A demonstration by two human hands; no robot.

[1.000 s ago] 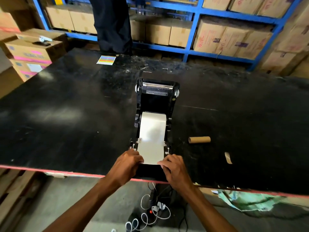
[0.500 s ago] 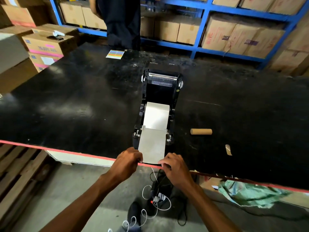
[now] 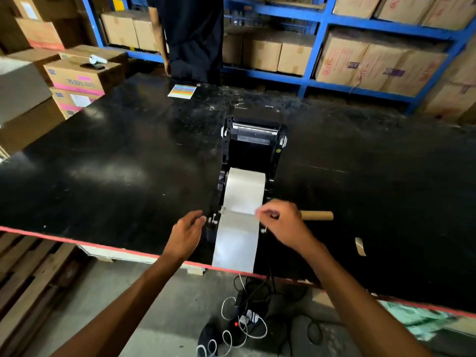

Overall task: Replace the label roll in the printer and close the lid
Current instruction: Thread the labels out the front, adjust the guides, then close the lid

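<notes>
a wide black table (image 3: 103, 176) with a glossy, scuffed top is seen from above, its near edge trimmed in red. white dust and scratches are scattered over the far part of the surface. a black printer (image 3: 253, 155) stands near the middle of the table with its lid (image 3: 255, 140) tipped back and open. a white label roll (image 3: 246, 189) is seated inside the printer, and its paper strip (image 3: 235, 243) is drawn forward over the front of the printer to the red edge of the table.

the left hand (image 3: 186, 234) is held just beside the printer's front left corner, fingers loosely curled and gripping nothing. the right hand (image 3: 284, 224) is placed at the right edge of the strip by the printer's front, fingers curled in; whether the paper is pinched cannot be told.

an empty cardboard tube (image 3: 316, 215) lies on the table just right of the right hand, and a small scrap of tape (image 3: 360, 246) lies nearer the edge. a striped colour card (image 3: 180, 91) rests at the far side of the table, where a person in dark clothes (image 3: 192, 34) stands. blue shelving (image 3: 316, 27) stacked with cardboard boxes (image 3: 373, 63) fills the back wall. more boxes (image 3: 77, 78) are piled at the left. cables (image 3: 242, 323) are tangled on the concrete floor under the table.
</notes>
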